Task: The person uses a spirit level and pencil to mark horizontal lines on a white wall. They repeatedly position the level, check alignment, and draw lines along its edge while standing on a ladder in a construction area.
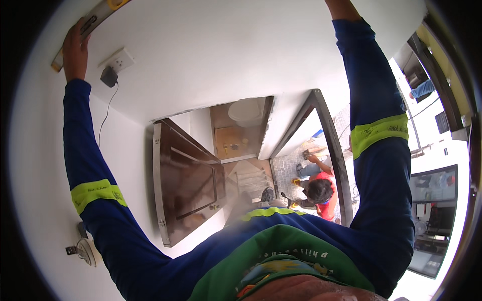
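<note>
Up at the top left, my left hand (pixel 76 54) presses a long spirit level (pixel 91 22) against the white wall, its fingers closed over the level's edge. The level is grey with a yellow-rimmed opening and slants up to the right, running out of the picture. Just below it, a white socket plate (pixel 120 59) holds a black plug adapter (pixel 109 77) with a thin cord hanging down. My right arm reaches up at the top right. Only its bare wrist shows past the blue sleeve; the right hand is beyond the picture's edge.
Below stand an open brown panelled door (pixel 188 175) and a doorway with a white toilet (pixel 246 110). A person in red (pixel 321 193) crouches beyond a dark door frame (pixel 331 145) on the right. A round, pale fixture (pixel 89 251) stands by the left wall.
</note>
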A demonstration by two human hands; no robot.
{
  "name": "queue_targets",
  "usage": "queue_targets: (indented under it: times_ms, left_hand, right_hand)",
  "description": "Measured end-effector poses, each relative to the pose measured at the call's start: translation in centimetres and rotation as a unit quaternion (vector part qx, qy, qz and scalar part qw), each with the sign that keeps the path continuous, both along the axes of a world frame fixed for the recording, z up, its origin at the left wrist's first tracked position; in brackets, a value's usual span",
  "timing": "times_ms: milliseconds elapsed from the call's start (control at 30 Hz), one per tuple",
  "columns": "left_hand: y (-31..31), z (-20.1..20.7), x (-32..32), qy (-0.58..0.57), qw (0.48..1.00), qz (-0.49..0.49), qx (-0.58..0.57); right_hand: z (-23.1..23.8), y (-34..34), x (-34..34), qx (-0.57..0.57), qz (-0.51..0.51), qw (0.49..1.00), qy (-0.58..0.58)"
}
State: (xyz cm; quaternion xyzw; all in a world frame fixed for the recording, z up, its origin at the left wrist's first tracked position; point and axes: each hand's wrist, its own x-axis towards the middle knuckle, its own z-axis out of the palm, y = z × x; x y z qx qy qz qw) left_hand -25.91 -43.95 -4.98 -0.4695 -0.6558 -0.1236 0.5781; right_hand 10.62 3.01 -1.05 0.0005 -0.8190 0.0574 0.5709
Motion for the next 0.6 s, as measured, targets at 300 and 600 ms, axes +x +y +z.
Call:
queue_targets:
  times_ms: [300, 600]
  left_hand:
    - [-0.1, -0.2, -0.1, -0.014, 1.0, 0.026, -0.003]
    - [1.4, 0.9, 2.8, 0.021, 0.998, 0.051, 0.006]
  right_hand:
    - [-0.5, -0.3, 0.2, -0.05, -0.016, 0.999, -0.013]
    - [-0.4, 1.2, 1.4, -0.098, 0.031, 0.994, 0.027]
